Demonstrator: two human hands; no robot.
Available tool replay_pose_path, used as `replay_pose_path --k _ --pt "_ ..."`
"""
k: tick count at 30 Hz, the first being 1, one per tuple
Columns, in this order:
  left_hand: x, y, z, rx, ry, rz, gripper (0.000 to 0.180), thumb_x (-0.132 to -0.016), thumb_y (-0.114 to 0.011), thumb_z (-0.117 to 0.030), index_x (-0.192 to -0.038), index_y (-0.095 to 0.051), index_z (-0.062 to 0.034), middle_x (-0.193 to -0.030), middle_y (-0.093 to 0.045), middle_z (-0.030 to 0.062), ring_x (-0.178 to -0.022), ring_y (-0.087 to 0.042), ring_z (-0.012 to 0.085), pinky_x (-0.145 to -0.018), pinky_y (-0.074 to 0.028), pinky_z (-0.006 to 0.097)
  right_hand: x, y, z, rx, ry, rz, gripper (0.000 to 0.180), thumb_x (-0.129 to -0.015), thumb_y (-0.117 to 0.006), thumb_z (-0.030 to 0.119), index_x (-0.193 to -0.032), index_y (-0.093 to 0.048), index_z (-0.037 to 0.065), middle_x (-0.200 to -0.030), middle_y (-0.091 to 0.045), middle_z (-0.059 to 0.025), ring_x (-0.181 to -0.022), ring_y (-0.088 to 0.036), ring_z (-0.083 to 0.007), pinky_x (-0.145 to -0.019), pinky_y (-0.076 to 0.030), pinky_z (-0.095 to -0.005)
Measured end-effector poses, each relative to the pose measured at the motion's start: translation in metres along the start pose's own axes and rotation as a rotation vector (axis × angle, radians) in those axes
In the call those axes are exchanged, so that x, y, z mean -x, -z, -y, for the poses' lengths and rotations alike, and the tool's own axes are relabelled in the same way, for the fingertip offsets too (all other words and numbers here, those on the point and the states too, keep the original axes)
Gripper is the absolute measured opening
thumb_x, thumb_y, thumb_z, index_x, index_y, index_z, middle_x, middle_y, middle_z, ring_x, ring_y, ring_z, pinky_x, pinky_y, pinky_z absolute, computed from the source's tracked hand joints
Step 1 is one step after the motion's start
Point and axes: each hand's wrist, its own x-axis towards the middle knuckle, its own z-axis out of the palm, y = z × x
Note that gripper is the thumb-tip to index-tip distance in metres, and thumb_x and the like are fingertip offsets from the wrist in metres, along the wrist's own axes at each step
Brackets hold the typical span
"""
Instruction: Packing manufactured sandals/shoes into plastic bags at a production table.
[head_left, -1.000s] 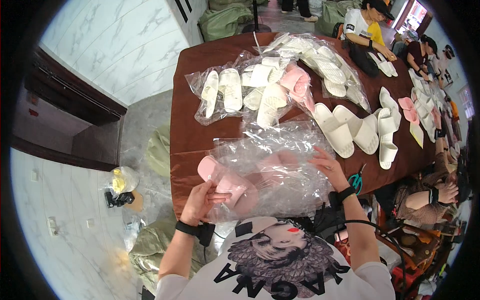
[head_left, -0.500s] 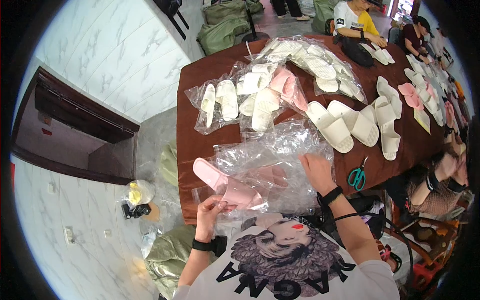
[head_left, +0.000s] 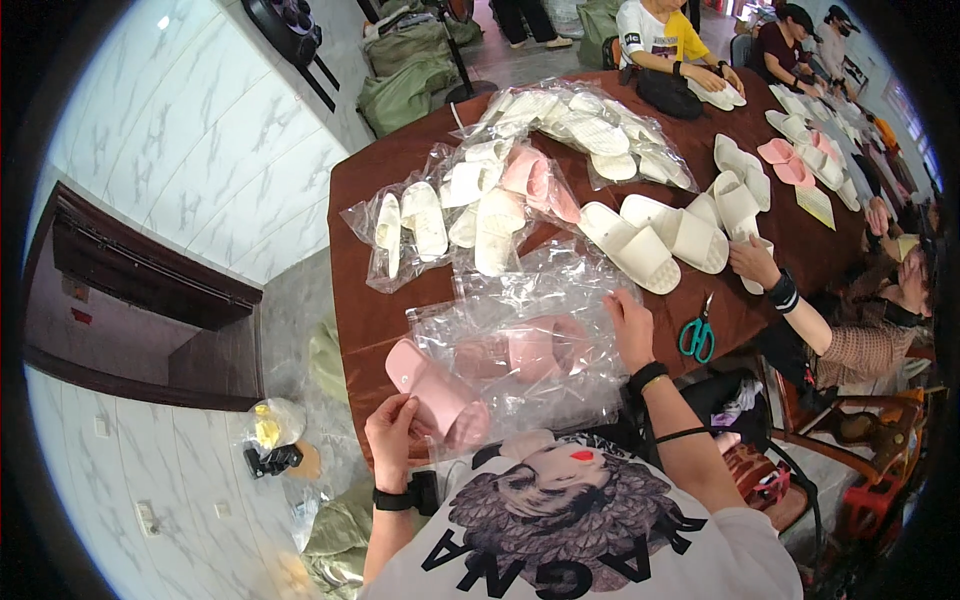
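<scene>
Closest to us, by the near edge of the brown cloth-covered desk [head_left: 390, 330], our left hand [head_left: 390, 430] grasps a smooth pale-pink slide slipper [head_left: 430, 388] with a broad strap, thumb pressed to its side. The slipper lies aslant over the left part of a clear, crinkled plastic bag [head_left: 490, 315], its bare end pointing toward the desk's far left corner; we cannot tell how much of it is inside the film. A second pink slide slipper [head_left: 537, 350] shows through the middle of the bag. Our right hand [head_left: 632, 325] has its fingers curled at the bag's right side, though we cannot tell whether they pinch the film.

Right of that hand, near the desk's near edge, we see teal-handled scissors [head_left: 703, 325]. Beyond them lie two loose white slide slippers [head_left: 655, 243], and farther right a co-worker's hand [head_left: 755, 262] touches a white slipper in another loose group [head_left: 738, 200].

Toward the desk's left edge, white slippers in clear film [head_left: 425, 222] lie beside a bagged pink slipper [head_left: 530, 172]. Nearer the far edge stretches a long bagged heap of white slippers [head_left: 590, 128]. At that edge, a person in a white-and-yellow shirt [head_left: 660, 38] handles white slippers [head_left: 718, 93].
</scene>
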Motion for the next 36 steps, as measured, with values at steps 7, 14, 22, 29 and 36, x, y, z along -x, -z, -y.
replay_pose_path --k 7,14,22,29,36 --pt "-0.019 0.102 -0.020 -0.141 -0.111 -0.237 0.015 -0.094 -0.057 -0.011 -0.089 -0.062 0.0017 -0.064 -0.053 -0.0008 -0.047 -0.045 0.0057 -0.042 -0.035 0.022 0.002 0.032 -0.016 0.167 -0.131 0.081 0.019 -0.092 -0.056 0.022 -0.100 -0.055 0.005 -0.092 -0.065 -0.0190 -0.084 -0.062 -0.0390 -0.070 -0.049 -0.0459" --pt "-0.019 0.042 -0.116 0.017 -0.287 -0.138 0.013 -0.095 -0.056 -0.013 -0.093 -0.061 -0.0009 -0.067 -0.055 -0.0010 -0.052 -0.047 0.0045 -0.047 -0.035 0.019 0.013 -0.021 -0.035 0.164 -0.132 0.173 0.030 -0.091 -0.056 0.026 -0.109 -0.053 0.003 -0.108 -0.057 -0.0200 -0.102 -0.055 -0.0377 -0.085 -0.047 -0.0463" --pt "-0.066 -0.106 -0.212 0.200 -0.344 0.324 0.017 -0.095 -0.056 -0.016 -0.100 -0.060 0.0003 -0.072 -0.062 0.0030 -0.059 -0.058 0.0104 -0.057 -0.046 0.022 0.021 -0.014 -0.049 0.018 -0.100 0.303 0.027 -0.091 -0.053 0.026 -0.101 -0.056 0.001 -0.100 -0.059 -0.0207 -0.098 -0.056 -0.0391 -0.083 -0.046 -0.0468" --pt "-0.123 -0.283 -0.243 0.180 -0.353 0.655 0.019 -0.096 -0.054 -0.016 -0.104 -0.059 -0.0003 -0.085 -0.067 0.0072 -0.081 -0.067 0.0177 -0.071 -0.052 0.027 0.023 -0.014 -0.055 -0.055 -0.120 0.308 0.033 -0.093 -0.052 0.029 -0.109 -0.058 0.002 -0.100 -0.060 -0.0199 -0.097 -0.057 -0.0382 -0.084 -0.046 -0.0453" --pt "-0.117 -0.415 -0.311 0.498 -0.498 0.795 0.032 -0.096 -0.053 -0.015 -0.119 -0.054 0.0068 -0.104 -0.062 0.0158 -0.096 -0.065 0.0235 -0.079 -0.054 0.034 0.026 -0.011 -0.054 -0.154 -0.090 0.292 0.035 -0.094 -0.051 0.031 -0.114 -0.059 0.003 -0.102 -0.062 -0.0188 -0.099 -0.057 -0.0365 -0.085 -0.046 -0.0440"
